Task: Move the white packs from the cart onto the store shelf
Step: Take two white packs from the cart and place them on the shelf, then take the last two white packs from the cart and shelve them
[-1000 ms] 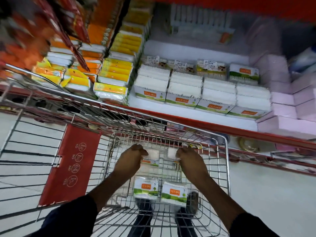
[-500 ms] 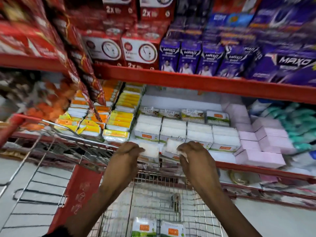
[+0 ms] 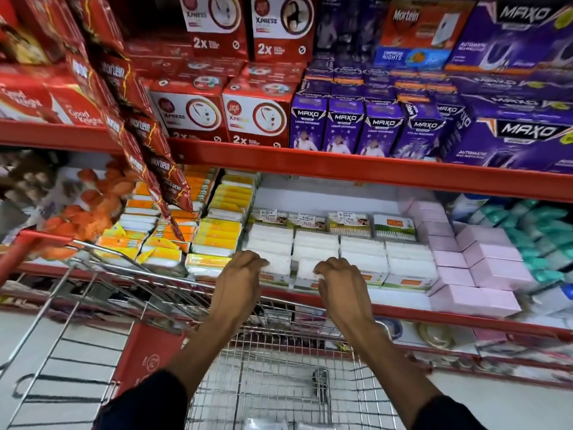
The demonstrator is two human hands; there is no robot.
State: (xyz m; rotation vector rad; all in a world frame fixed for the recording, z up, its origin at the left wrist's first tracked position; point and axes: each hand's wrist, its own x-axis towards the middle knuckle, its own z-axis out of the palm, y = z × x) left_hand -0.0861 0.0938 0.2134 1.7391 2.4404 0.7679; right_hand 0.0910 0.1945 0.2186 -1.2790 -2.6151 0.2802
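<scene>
My left hand (image 3: 240, 274) grips a white pack (image 3: 276, 268) with an orange and green label, held at the front of the store shelf (image 3: 403, 301). My right hand (image 3: 341, 280) grips a second white pack (image 3: 305, 271) just to its right. Both packs sit against the rows of matching white packs (image 3: 362, 252) stacked on the shelf. Below my arms is the wire cart (image 3: 279, 352). More white packs (image 3: 269, 425) show at the cart's bottom edge of the view.
Yellow and orange packs (image 3: 217, 234) fill the shelf to the left, pink boxes (image 3: 477, 268) to the right. The red shelf above (image 3: 341, 166) carries red and purple boxes. Red sachet strips (image 3: 148, 144) hang down at left. The cart's red handle (image 3: 34, 240) sticks up left.
Both hands have lifted a white pack each out of the cart and carried them up and forward to the shelf front. My view has tilted up from the cart to the shelves.
</scene>
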